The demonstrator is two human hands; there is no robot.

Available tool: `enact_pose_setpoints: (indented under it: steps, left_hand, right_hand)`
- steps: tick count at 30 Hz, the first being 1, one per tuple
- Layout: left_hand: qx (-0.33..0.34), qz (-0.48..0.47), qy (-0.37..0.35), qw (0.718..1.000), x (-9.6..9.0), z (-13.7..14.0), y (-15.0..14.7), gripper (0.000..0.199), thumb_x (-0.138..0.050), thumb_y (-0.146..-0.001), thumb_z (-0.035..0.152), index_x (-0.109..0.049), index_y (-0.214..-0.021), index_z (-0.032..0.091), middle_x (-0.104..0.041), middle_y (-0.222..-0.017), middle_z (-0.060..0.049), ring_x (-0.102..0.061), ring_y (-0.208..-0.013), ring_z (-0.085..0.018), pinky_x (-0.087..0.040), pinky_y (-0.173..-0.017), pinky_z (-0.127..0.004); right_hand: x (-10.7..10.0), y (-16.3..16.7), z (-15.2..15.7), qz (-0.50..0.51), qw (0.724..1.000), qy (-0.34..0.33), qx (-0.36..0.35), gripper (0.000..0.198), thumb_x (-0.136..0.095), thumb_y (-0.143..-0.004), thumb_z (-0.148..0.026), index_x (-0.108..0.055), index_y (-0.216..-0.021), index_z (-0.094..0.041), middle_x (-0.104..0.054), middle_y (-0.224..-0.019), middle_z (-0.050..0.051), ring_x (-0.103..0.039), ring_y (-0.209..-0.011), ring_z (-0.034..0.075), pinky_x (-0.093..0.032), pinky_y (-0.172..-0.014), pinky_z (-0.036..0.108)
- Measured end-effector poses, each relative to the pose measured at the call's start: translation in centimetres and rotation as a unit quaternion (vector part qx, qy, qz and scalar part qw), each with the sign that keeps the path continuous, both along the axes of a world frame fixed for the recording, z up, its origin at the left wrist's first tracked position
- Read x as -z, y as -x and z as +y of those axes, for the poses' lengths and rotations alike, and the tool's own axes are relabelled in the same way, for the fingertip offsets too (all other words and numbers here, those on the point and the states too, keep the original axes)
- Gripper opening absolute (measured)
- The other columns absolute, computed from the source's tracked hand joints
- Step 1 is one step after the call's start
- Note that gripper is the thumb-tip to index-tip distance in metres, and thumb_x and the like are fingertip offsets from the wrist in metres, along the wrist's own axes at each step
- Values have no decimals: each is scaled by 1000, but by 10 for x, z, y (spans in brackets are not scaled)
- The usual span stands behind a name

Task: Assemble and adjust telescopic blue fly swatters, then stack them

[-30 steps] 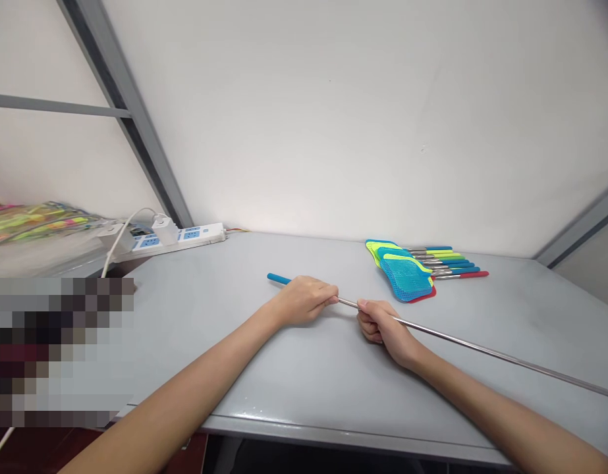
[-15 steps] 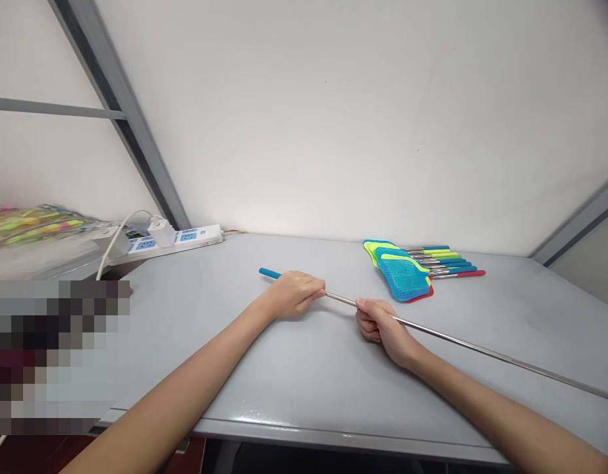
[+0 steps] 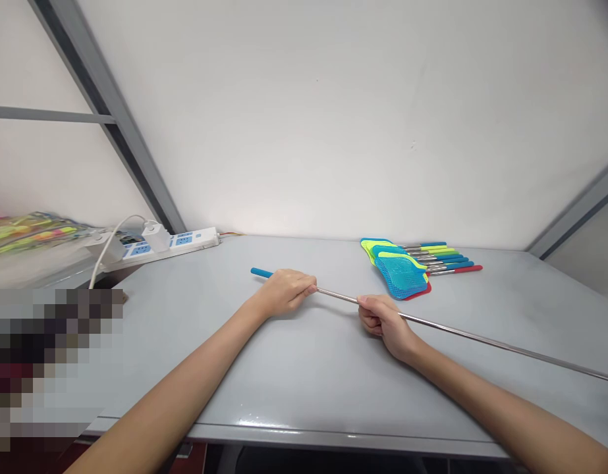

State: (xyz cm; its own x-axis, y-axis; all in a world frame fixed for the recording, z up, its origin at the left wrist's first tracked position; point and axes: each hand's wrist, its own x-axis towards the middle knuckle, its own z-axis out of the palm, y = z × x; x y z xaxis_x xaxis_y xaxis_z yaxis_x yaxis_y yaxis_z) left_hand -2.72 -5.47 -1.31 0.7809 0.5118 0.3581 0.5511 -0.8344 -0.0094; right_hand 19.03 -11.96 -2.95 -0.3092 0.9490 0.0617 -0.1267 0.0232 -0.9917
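A long extended metal rod point(image 3: 462, 334) with a blue handle point(image 3: 261, 272) crosses over the grey table, matching the telescopic fly swatters behind it; its far end runs out of view at the right. My left hand point(image 3: 288, 293) is closed around it just by the blue handle. Farther along the thin shaft, my right hand point(image 3: 385, 324) wraps its fingers round the metal. A short bare stretch of shaft shows between my hands. Beyond my right hand lies a pile of fly swatters point(image 3: 401, 273) with blue, yellow-green and red mesh heads and collapsed handles.
A white power strip point(image 3: 197, 243) with plugs and a white cable point(image 3: 103, 253) lies at the table's back left. Left of it are blurred colourful items point(image 3: 37, 230). A white wall point(image 3: 284, 131) rises behind the grey table point(image 3: 304, 388). The lower left is pixelated.
My hands have drawn slightly apart along the rod, so a longer piece of shaft shows between them. The view has shifted a little. The swatter pile looks unchanged.
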Motion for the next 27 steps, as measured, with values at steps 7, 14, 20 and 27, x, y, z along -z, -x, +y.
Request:
enact_pose_setpoints:
  steps: [7, 14, 20, 27]
  left_hand:
    - [-8, 1, 8, 1000, -1, 1, 0, 33, -18, -89, 28, -45, -72, 19, -51, -60, 2, -45, -54, -12, -30, -53, -22]
    - [-16, 3, -10, 1000, -3, 2, 1, 32, -19, -89, 27, -47, -75, 18, -53, -63, 1, -46, -57, -12, -32, -56, -22]
    - [-14, -1, -8, 1000, -4, 1, 3, 33, -19, -88, 27, -48, -76, 19, -54, -64, 1, -47, -58, -12, -33, -56, -23]
    - [-9, 0, -12, 1000, -3, 2, 5, 35, -17, -88, 28, -48, -73, 19, -53, -61, 1, -48, -56, -12, -32, -56, -23]
  right_hand:
    - [-3, -3, 4, -8, 1000, -2, 6, 35, -43, -76, -30, -22, -49, -19, -14, -47, -6, -10, -43, 6, -6, -39, 23]
    - [-3, -5, 5, -7, 1000, -15, 13, 36, -44, -74, -31, -23, -49, -19, -15, -47, -6, -11, -43, 6, -7, -40, 23]
    - [-4, -4, 5, -10, 1000, -24, 15, 36, -44, -75, -31, -23, -48, -19, -15, -47, -6, -11, -43, 6, -7, -40, 23]
    - [-6, -5, 4, -25, 999, -37, 20, 37, -44, -74, -30, -23, -47, -19, -16, -46, -6, -14, -41, 6, -9, -40, 24]
